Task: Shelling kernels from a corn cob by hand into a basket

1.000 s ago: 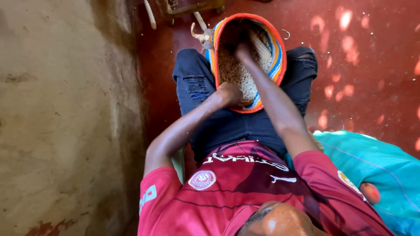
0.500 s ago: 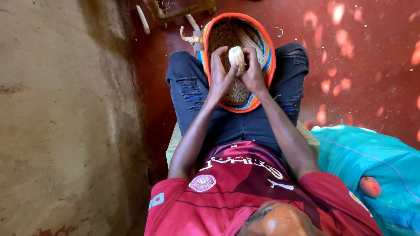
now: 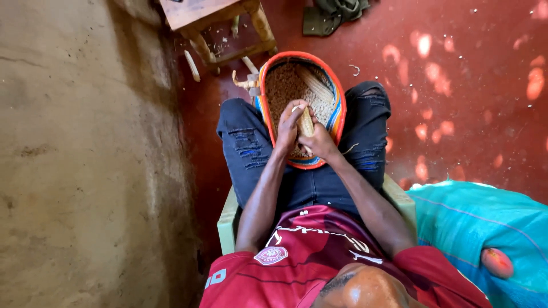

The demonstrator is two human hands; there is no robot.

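- Woven straw, banded orange and blue at the rim: the basket [image 3: 338,117] sits between my knees, part filled with loose maize kernels [image 3: 285,91] and a few stripped cobs at its far side.
- Above the middle of the basket I hold a pale maize cob [image 3: 306,122]; my left hand [image 3: 287,128] and my right hand [image 3: 319,141] are both wrapped tight around it, thumbs pressing on its surface.
- As I judge it, kernels could spring over the basket's low near rim onto my jeans or the red floor, because the cob is held close to that edge; the cob might also slip if my grip loosens.
- Beyond the basket stands a wooden stool [image 3: 228,25], with bare cobs lying on the floor beside it.
- To the right of the basket, near my elbow, lies a turquoise woven sack [image 3: 485,228], bulging, with a reddish round fruit [image 3: 496,262] on it; I see no label or sign.
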